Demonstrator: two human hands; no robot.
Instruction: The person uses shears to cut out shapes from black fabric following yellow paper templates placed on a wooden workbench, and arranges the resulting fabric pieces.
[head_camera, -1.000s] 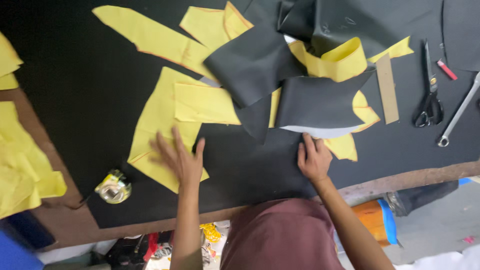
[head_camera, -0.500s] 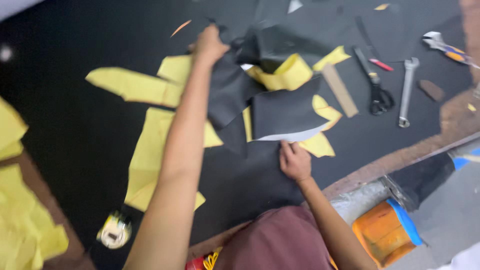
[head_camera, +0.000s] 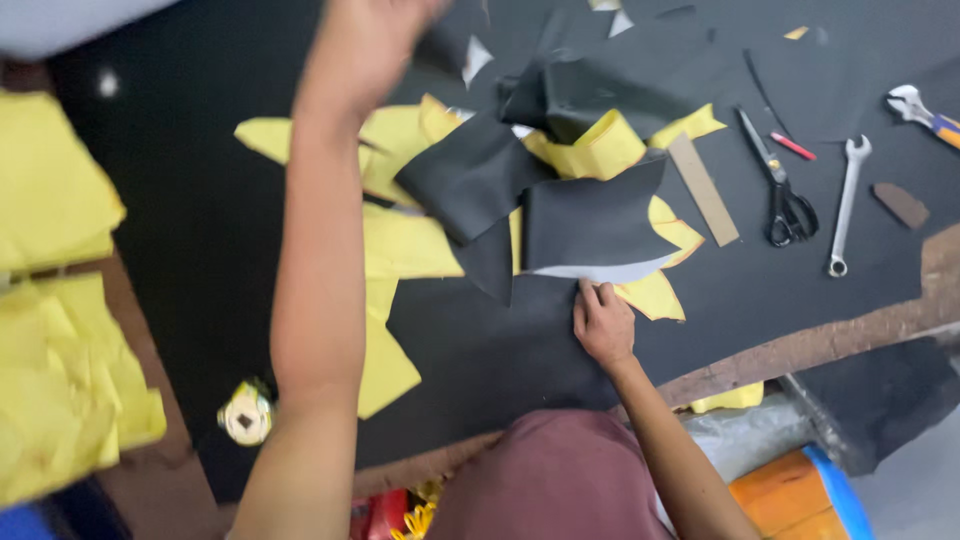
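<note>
The right hand (head_camera: 603, 322) is laid flat, fingers together, on the large black sheet (head_camera: 480, 350) that covers the table, fingertips touching the pale lower edge of a black curved leather-like piece (head_camera: 590, 222). Nothing is held by it. The left hand (head_camera: 375, 40) is stretched far up the table, blurred at the top edge of the view; its finger state cannot be told. A heap of black and yellow cut pieces (head_camera: 590, 150) lies between the hands. Black-handled scissors (head_camera: 785, 205), a silver spanner (head_camera: 848, 205) and a tan cardboard strip (head_camera: 703, 190) are seen to the right, well apart from both hands.
</note>
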